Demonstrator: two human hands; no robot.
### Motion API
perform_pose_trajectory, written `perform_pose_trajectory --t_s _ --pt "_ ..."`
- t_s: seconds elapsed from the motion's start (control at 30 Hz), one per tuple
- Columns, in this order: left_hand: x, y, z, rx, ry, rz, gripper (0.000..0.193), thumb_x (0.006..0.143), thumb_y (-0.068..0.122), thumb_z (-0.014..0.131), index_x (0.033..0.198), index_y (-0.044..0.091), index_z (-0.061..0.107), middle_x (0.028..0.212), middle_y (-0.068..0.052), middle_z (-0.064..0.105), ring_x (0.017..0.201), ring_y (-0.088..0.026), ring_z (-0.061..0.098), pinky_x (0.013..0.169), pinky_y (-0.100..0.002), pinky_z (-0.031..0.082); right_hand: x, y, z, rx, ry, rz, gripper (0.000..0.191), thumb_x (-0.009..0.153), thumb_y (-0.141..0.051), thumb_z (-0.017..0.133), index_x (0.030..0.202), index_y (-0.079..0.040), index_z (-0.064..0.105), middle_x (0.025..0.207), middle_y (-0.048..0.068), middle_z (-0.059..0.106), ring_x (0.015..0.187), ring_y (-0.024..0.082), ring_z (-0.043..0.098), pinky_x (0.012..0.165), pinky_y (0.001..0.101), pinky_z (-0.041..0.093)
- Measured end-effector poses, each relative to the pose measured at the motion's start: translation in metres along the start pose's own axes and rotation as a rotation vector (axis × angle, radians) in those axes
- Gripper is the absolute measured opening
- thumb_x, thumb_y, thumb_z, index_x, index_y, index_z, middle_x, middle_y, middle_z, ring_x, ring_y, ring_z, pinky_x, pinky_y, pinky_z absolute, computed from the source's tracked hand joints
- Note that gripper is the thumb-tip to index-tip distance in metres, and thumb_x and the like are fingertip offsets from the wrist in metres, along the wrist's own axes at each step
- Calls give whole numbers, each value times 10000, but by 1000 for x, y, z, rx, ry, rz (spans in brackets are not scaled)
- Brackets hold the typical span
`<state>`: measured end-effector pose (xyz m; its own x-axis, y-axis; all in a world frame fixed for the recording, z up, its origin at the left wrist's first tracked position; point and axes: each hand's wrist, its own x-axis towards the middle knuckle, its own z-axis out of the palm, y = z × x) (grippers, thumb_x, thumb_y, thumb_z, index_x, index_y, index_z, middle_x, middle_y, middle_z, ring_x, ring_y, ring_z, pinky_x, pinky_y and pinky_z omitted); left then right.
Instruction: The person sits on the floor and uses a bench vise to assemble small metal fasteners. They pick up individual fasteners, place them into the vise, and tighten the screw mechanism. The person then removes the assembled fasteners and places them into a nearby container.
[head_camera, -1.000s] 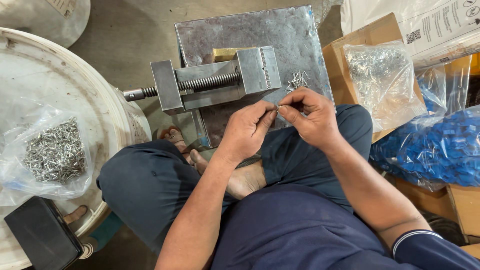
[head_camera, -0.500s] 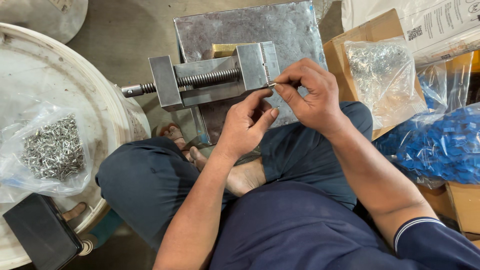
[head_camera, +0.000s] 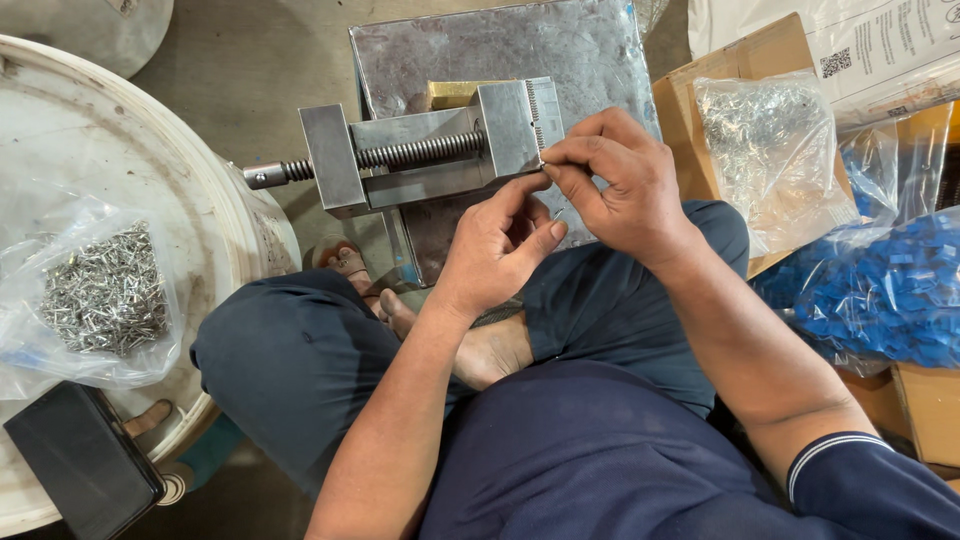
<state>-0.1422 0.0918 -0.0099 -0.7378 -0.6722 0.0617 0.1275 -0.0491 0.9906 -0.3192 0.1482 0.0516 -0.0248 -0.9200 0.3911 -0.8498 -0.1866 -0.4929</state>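
A steel vise (head_camera: 420, 155) with a threaded screw lies on a grey metal plate (head_camera: 500, 45) in front of my crossed legs. My right hand (head_camera: 615, 180) pinches a tiny metal piece (head_camera: 543, 163) between thumb and forefinger at the vise's right jaw. Just below it, my left hand (head_camera: 495, 245) has its fingers curled and its fingertips close to the same spot. I cannot see anything held in the left hand.
A clear bag of small metal pins (head_camera: 95, 290) rests on a round white lid (head_camera: 150, 190) at left, beside a black block (head_camera: 85, 475). At right stand a cardboard box (head_camera: 700, 95), a bag of silver parts (head_camera: 770, 140) and a bag of blue plastic parts (head_camera: 880, 290).
Both hands have moved up from my lap to the vise's right jaw. The right hand carried the small metal piece to the jaw.
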Motion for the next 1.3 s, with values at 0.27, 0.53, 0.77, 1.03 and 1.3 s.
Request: perform_pose_trajectory --t_s 0.27,0.53,0.77,1.03,1.3 --pt "-1 2 -1 39 -4 8 462 934 167 767 1339 15 603 870 -3 689 731 -68 626 680 -234 523 -27 16 3 80 116 81 161 984 20 761 1137 -6 718 1091 95 663 913 150 643 797 281 530" --pt "-5 -7 -2 -78 -17 101 492 935 137 780 1364 25 567 889 24 632 732 -58 523 674 -229 463 -72 46 21 459 197 452 172 1020 23 724 1184 -3 680 953 21 649 822 55 579 743 209 483" --pt "-6 -12 -2 -119 7 60 412 960 91 771 1316 -18 596 934 15 638 833 -59 582 743 -226 510 -52 18 15 221 86 101 311 953 -3 769 1246 -47 675 993 79 676 847 146 662 744 271 547" --pt "-4 -5 -1 -81 16 55 405 955 72 757 1321 -29 615 903 9 641 800 -56 579 725 -225 510 -17 -1 7 40 31 -10 268 954 -42 789 1209 -66 712 989 90 691 798 222 691 686 319 546" --pt "-4 0 0 -51 4 20 430 954 103 758 1342 -4 606 893 -2 667 763 -61 613 697 -232 524 -23 2 11 109 38 61 226 986 -47 775 1201 -48 706 992 90 681 796 174 697 687 293 567"
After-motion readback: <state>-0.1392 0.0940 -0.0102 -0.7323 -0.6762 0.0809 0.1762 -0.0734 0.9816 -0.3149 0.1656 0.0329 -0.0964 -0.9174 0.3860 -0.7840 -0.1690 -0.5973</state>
